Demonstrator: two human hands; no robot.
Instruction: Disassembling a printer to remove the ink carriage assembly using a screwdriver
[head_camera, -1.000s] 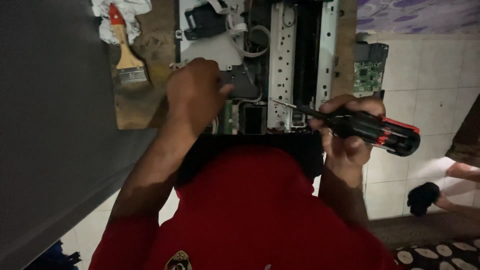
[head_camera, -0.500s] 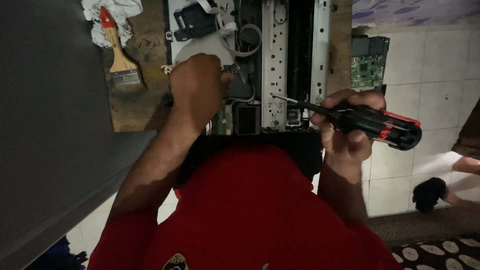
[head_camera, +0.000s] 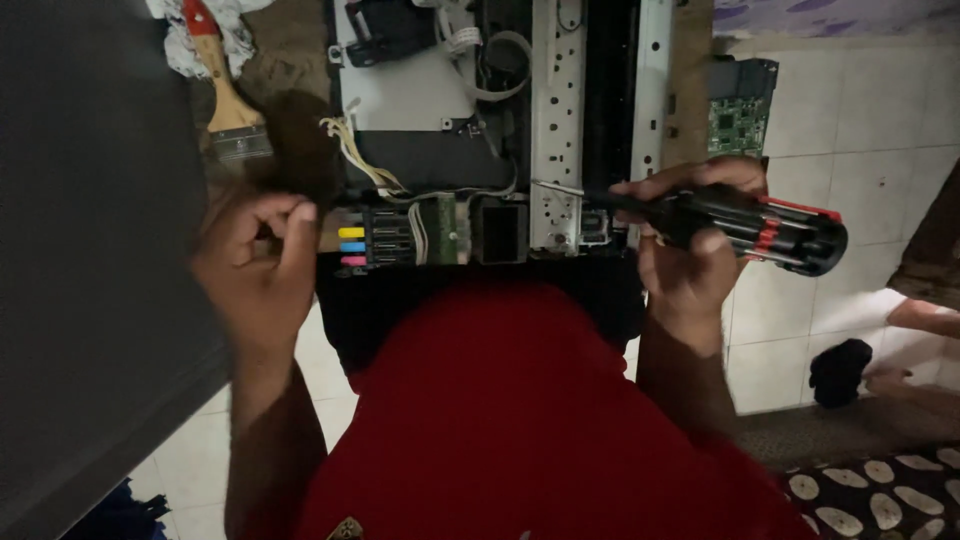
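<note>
Right now the right hand (head_camera: 690, 270) grips a black-and-red screwdriver (head_camera: 745, 222), tip resting on the metal rail (head_camera: 556, 120) of the opened printer (head_camera: 480, 130). Left hand (head_camera: 255, 265) is blurred, fingers curled by the ink cartridges (head_camera: 375, 240); can't tell if it holds anything. Risk: the tip could slip into the loose wires (head_camera: 350, 150), or a loosened screw could drop inside. Paintbrush (head_camera: 225, 90) lies beyond.

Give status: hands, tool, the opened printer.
Right hand shut on screwdriver, tip at the printer frame. Left hand curled beside the ink cartridges, blurred, grip unclear. Paintbrush off to the side, nothing blocking.
</note>
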